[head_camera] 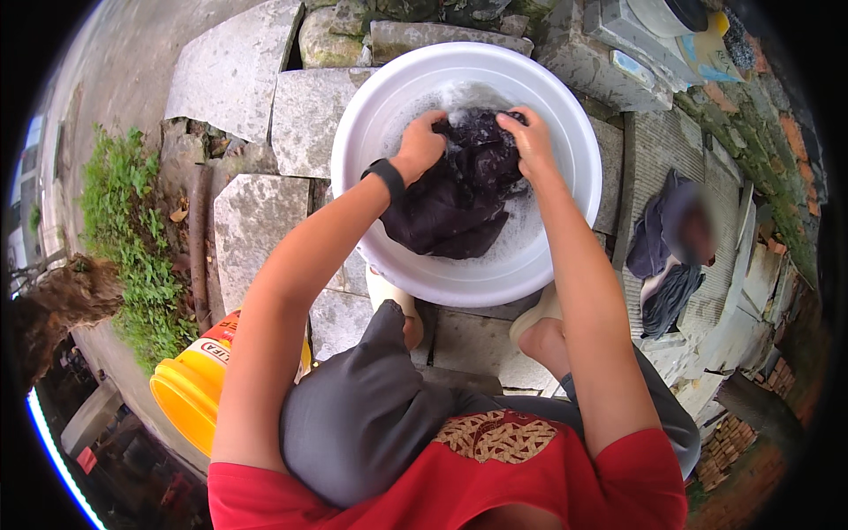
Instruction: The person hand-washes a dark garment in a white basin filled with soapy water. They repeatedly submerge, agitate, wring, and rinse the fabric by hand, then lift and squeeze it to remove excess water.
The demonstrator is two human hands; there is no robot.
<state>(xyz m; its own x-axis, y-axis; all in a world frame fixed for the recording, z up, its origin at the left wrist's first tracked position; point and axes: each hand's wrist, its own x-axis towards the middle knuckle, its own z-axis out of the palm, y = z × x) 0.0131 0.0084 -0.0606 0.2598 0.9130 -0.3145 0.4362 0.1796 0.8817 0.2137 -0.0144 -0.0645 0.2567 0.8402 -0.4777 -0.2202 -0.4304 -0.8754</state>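
A large white plastic basin (358,119) stands on the paving in front of me, with sudsy water inside. A wet, dark cloth garment (450,199) lies bunched in it, some foam clinging to its upper part. My left hand (421,147), with a black band on the wrist, grips the garment's upper left edge. At the upper right edge, my right hand (529,142) pinches the same cloth between thumb and fingers. White foam (464,96) gathers just beyond both hands.
A yellow bucket (192,384) is at my left, partly behind my arm. Dark clothes (652,245) lie on a ribbed slab (669,146) to the right. Stone blocks (596,73) and a container are at the upper right. Green plants (132,232) and a rusty pipe (199,245) are at the left.
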